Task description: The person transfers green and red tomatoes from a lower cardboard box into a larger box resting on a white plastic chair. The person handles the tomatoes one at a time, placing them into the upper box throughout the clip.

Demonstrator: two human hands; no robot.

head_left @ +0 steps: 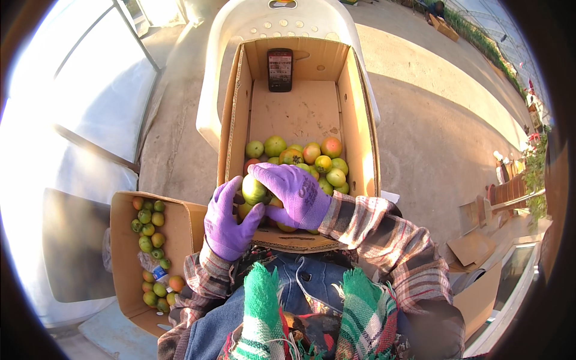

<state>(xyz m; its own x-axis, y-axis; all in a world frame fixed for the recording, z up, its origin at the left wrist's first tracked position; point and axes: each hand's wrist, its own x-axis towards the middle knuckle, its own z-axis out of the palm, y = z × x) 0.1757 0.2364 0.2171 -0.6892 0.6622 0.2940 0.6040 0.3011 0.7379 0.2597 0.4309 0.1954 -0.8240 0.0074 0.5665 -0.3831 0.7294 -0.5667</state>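
Note:
A green tomato (254,189) is held between my two purple-gloved hands above the near end of a cardboard box (294,112). My left hand (230,220) curls around its left and lower side, the thumb below it. My right hand (294,193) reaches over its top and right side, hiding part of it. Beneath and beyond the hands, several green and reddening tomatoes (311,153) lie in the near half of the box. My right hand partly covers those closest to me.
A phone (280,69) leans on the box's far wall. The box rests on a white plastic chair (211,72). At left, a second cardboard box (180,234) holds several tomatoes (145,216) and a plastic bottle (159,272). Cardboard pieces (471,247) lie at right.

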